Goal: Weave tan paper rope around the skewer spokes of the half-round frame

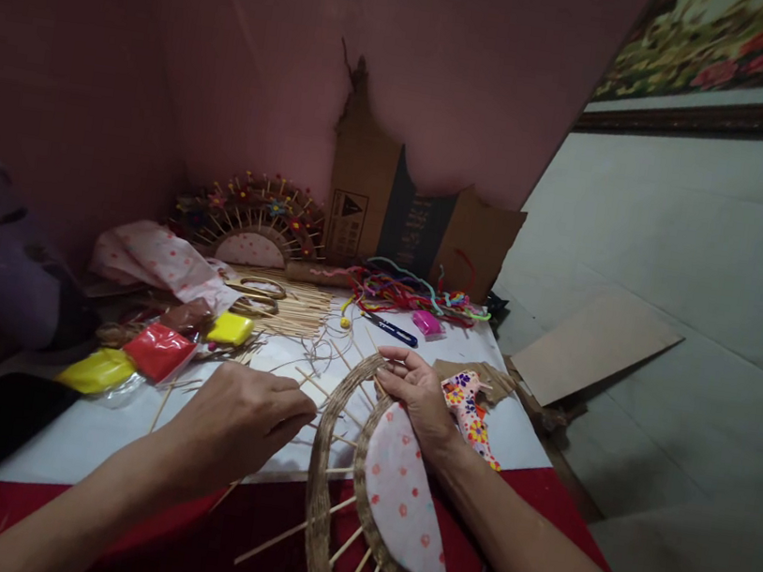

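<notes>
A half-round craft piece of thin wooden sticks and woven brown cord hangs over the table's front edge, tilted. At its core is a half-disc of pale cloth with small red flowers. My right hand grips the piece near its upper end, thumb and fingers closed around the sticks and cord. Left of the cord band, my left hand is closed, its fingertips pinched by the stick ends. Whatever lies in that pinch is hidden. A thin stick shows below my left hand.
Behind lie loose sticks, gold-handled scissors, a dark blue snipper and coloured pipe cleaners. Red and yellow packets sit left. A similar finished-looking half-round and torn cardboard stand against the wall.
</notes>
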`<state>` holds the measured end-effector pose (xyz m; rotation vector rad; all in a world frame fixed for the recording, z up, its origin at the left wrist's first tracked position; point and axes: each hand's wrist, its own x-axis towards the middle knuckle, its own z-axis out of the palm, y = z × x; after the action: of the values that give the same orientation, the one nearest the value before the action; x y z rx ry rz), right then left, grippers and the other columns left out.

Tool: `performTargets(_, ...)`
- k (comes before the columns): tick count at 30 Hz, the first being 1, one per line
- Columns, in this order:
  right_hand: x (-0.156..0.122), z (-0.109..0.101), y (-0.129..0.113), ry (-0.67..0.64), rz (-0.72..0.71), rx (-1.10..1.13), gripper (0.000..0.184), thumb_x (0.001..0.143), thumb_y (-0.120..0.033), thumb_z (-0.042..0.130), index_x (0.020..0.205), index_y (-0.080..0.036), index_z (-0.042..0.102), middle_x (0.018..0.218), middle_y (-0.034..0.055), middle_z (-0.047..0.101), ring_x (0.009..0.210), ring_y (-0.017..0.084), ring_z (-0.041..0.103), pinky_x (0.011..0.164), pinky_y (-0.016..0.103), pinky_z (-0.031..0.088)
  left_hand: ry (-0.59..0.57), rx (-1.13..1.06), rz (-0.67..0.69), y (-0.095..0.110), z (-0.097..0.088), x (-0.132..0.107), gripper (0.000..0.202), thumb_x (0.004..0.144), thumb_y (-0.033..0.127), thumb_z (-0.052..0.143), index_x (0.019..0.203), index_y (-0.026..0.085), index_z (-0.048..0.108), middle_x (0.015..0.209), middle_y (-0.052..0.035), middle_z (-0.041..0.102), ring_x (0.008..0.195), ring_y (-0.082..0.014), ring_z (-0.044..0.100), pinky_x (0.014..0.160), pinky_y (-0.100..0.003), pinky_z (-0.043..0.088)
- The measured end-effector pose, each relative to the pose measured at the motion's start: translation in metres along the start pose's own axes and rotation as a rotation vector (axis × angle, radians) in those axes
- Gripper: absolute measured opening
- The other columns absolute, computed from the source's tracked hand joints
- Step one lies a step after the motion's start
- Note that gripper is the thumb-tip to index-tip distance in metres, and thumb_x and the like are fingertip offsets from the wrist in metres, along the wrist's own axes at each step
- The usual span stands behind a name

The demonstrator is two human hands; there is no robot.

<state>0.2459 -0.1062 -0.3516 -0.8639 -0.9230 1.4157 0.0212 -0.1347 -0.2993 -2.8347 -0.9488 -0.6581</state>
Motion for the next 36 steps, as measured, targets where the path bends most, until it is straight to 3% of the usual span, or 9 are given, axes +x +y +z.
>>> performTargets(7,0.002,-0.001,-0.004,0.030,-0.015,0.100,0.036,0.057,-0.017,0.074,0.090,-0.017,0.059,0.068,0.0002,0.068,0.052,0.007,0.055,0.051,0.018,0.042,0.094,-0.009,0.018,0.003,-0.001,0.001,0.018,0.083,0.018,0.049,0.076,0.018,0.067,0.057,0.0023,0.062,0.049,-0.0111,0.056,0.048,-0.025,0.032)
performTargets(14,0.005,-0.003,-0.008,0.034,-0.041,0.173,0.035,0.059,-0.015,0.073,0.090,-0.016,0.058,0.066,-0.0001,0.066,0.048,0.006,0.051,0.047,0.016,0.040,0.105,-0.205,-0.007,0.001,-0.003,0.001,0.018,0.083,0.016,0.050,0.082,0.016,0.068,0.061,0.0004,0.065,0.052,-0.0090,0.057,0.050,-0.022,0.036)
performTargets(17,0.004,-0.004,-0.009,0.021,-0.060,0.192,0.034,0.059,-0.014,0.072,0.090,-0.017,0.058,0.065,-0.0004,0.065,0.049,0.006,0.051,0.048,0.017,0.040,0.034,-0.401,-0.123,0.000,-0.005,0.001,0.019,0.083,0.019,0.051,0.085,0.017,0.070,0.065,-0.0004,0.067,0.055,-0.0090,0.057,0.053,-0.021,0.039)
performTargets(20,0.003,-0.003,-0.010,0.015,-0.066,0.209,0.035,0.060,-0.014,0.072,0.091,-0.018,0.058,0.066,-0.0013,0.065,0.049,0.007,0.051,0.048,0.018,0.040,-0.061,-0.698,-0.341,-0.002,-0.006,0.002,0.021,0.081,0.026,0.054,0.087,0.017,0.071,0.067,-0.0021,0.067,0.058,-0.0107,0.055,0.053,-0.021,0.040)
performTargets(25,0.002,-0.003,-0.012,0.024,-0.074,0.222,0.035,0.060,-0.015,0.072,0.092,-0.019,0.057,0.068,-0.0014,0.064,0.050,0.008,0.051,0.048,0.019,0.039,-0.218,-1.052,-0.701,-0.008,-0.004,0.008,0.022,0.070,0.033,0.065,0.084,0.018,0.074,0.046,0.0031,0.050,0.046,-0.0076,0.035,0.043,-0.021,0.027)
performTargets(31,0.002,-0.002,-0.013,0.007,-0.060,0.212,0.036,0.060,-0.016,0.073,0.092,-0.019,0.056,0.069,-0.0013,0.064,0.052,0.009,0.051,0.049,0.021,0.040,-0.313,-1.167,-0.836,-0.012,-0.002,0.012,0.020,0.064,0.033,0.069,0.076,0.018,0.074,0.041,0.0063,0.037,0.044,-0.0071,0.024,0.043,-0.023,0.017)
performTargets(36,0.000,0.000,-0.013,-0.008,-0.055,0.244,0.036,0.060,-0.016,0.073,0.091,-0.018,0.056,0.065,-0.0023,0.063,0.049,0.008,0.051,0.048,0.019,0.039,-0.350,-1.173,-0.821,-0.011,0.006,0.011,0.021,0.062,0.034,0.070,0.074,0.017,0.074,0.047,0.0028,0.051,0.048,-0.0090,0.035,0.049,-0.024,0.023)
